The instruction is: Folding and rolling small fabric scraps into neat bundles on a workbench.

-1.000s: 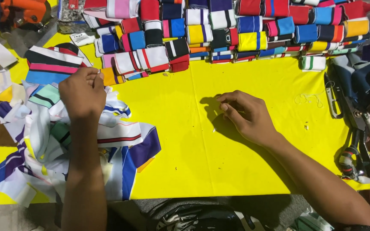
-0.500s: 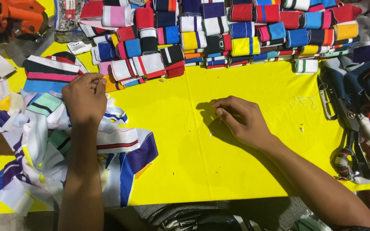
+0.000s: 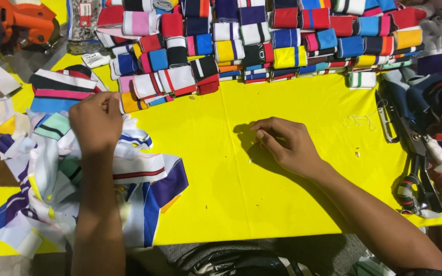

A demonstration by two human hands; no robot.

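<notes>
fabric scraps (image 3: 78,189) lie heaped at the yellow surface (image 3: 292,204) left edge; my left hand (image 3: 95,122) rests on them, fingers curled shut. right hand (image 3: 287,145) pinches something tiny i can't make out.

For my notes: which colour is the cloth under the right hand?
Plain yellow cloth, in the head view.

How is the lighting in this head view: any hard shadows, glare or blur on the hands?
Head view: bright, even light on the yellow cloth, no glare; the right hand throws a dark shadow to its left; the left hand on the fabric scraps is slightly soft; the folded bands look sharp.
</notes>
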